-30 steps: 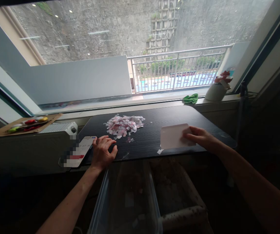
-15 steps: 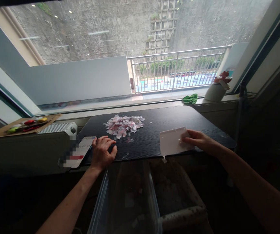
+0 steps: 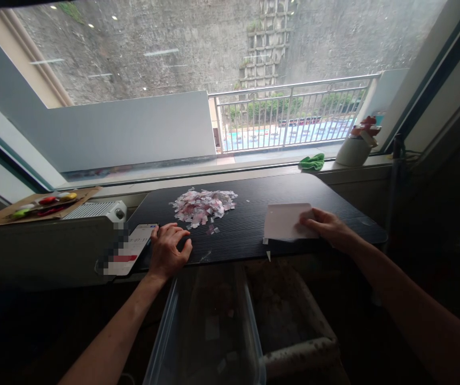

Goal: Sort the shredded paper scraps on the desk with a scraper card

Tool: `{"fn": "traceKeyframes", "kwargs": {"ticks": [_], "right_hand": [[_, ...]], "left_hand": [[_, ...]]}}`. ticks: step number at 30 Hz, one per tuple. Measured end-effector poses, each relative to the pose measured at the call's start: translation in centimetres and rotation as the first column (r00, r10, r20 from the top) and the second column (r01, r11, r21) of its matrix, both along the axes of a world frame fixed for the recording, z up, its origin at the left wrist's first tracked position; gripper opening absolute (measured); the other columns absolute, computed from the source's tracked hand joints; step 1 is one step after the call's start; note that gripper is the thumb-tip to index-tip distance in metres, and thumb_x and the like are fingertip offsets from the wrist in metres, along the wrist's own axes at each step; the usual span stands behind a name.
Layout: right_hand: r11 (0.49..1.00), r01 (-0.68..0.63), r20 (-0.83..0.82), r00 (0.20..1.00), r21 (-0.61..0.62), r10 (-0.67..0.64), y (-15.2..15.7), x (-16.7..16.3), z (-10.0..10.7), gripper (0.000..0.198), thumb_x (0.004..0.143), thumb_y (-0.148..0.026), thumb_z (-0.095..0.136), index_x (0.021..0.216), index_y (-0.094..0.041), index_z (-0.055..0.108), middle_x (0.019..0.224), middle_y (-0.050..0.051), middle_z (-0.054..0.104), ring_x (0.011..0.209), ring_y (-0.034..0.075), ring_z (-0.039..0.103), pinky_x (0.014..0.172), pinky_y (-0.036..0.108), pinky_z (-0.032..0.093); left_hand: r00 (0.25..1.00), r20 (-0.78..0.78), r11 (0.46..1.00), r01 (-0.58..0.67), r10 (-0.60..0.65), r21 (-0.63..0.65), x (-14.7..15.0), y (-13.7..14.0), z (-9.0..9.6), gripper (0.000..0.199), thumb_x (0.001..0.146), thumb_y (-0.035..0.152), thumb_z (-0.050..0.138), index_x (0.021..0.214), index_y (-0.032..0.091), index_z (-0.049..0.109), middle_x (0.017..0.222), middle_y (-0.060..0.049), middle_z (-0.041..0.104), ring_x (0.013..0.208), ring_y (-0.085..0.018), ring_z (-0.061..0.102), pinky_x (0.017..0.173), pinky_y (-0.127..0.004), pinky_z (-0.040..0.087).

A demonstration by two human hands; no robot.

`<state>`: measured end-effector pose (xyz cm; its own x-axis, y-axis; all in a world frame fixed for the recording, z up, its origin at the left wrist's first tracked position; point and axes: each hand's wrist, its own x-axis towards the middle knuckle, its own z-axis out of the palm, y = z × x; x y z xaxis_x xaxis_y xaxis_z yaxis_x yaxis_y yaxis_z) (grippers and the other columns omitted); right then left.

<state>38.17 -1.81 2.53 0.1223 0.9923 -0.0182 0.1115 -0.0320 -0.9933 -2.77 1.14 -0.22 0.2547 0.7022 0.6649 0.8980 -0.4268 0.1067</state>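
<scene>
In the head view, we are facing a dark, wood-grained surface (image 3: 278,192) that is standing below a wide window (image 3: 153,64), while a clear bin (image 3: 258,347) is sitting under its near edge. Our right fingers are clamping on a pale, thin, rectangular card (image 3: 283,220) over the right half, small scraps (image 3: 265,241) showing beneath. Our left hand (image 3: 171,251) is resting beside a phone (image 3: 135,248), fingers loosely bent, thumb apart; a pinkish-white paper heap (image 3: 203,206) is lying beyond.
</scene>
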Motion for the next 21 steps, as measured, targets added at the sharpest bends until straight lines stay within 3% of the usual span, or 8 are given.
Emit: {"fn": "traceKeyframes", "kwargs": {"ticks": [6, 13, 21], "right_hand": [[0.992, -0.117, 0.013, 0.993, -0.054, 0.118, -0.7, 0.1, 0.5, 0.036, 0.062, -0.04, 0.077, 0.091, -0.019, 0.07, 0.085, 0.003, 0.075, 0.073, 0.02, 0.07, 0.066, 0.029, 0.056], [0.997, -0.078, 0.047, 0.996, -0.023, 0.079, -1.0, -0.3, 1.0, 0.037, 0.059, -0.041, 0.079, 0.088, -0.019, 0.07, 0.083, 0.003, 0.075, 0.073, 0.021, 0.07, 0.065, 0.03, 0.057], [0.995, -0.02, -0.032, 0.999, 0.094, 0.024, 1.9, -7.0, 1.0, 0.023, 0.071, -0.033, 0.071, 0.091, -0.021, 0.067, 0.087, 0.005, 0.074, 0.073, 0.019, 0.07, 0.059, 0.026, 0.056]], "left_hand": [[1.0, -0.003, 1.0, 0.002, -0.002, -0.004, 0.0, -0.1, 0.1, 0.017, 0.08, 0.031, 0.051, 0.083, 0.023, 0.066, 0.088, -0.006, 0.069, 0.108, -0.03, 0.057, 0.106, -0.053, 0.025], [1.0, 0.029, 1.0, 0.002, -0.002, -0.001, 0.1, -0.1, 0.1, 0.015, 0.079, 0.03, 0.052, 0.082, 0.024, 0.065, 0.088, -0.005, 0.069, 0.107, -0.029, 0.057, 0.107, -0.053, 0.024], [0.999, 0.039, 0.997, -0.02, 0.023, -0.07, 0.5, -0.4, 0.3, 0.014, 0.078, 0.026, 0.054, 0.085, 0.023, 0.066, 0.091, -0.006, 0.069, 0.11, -0.029, 0.056, 0.109, -0.055, 0.023]]}}
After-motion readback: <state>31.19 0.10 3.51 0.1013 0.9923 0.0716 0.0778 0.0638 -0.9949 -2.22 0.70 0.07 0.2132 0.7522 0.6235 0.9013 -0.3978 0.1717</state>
